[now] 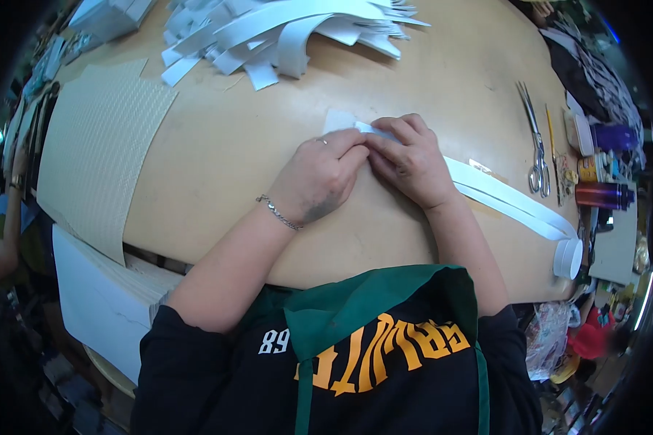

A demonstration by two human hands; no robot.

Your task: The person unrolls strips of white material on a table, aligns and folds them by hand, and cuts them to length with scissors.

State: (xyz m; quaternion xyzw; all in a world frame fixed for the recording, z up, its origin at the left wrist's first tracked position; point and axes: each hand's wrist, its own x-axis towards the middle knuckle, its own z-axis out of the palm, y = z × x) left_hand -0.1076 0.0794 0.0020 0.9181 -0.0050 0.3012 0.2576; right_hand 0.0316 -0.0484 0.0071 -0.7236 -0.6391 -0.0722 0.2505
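Both hands meet over the middle of the table, fingertips together at a white strip [511, 201]. My left hand [322, 174] is closed, its thumb and index finger pinching the strip's end. Beside it my right hand [412, 161] has its fingers curled over the same strip, which partly hides it. From under my right hand the strip runs right to a white roll [568, 259] at the table's edge. A small pale piece [339, 120] lies just beyond my left fingertips.
A pile of white strips [290, 32] lies at the far side of the table [218, 152]. Textured sheets [101, 145] are stacked at the left. Scissors [535, 141], a thin yellow stick [551, 134] and a purple bottle [604, 195] are at the right. A person's arm [11, 217] shows far left.
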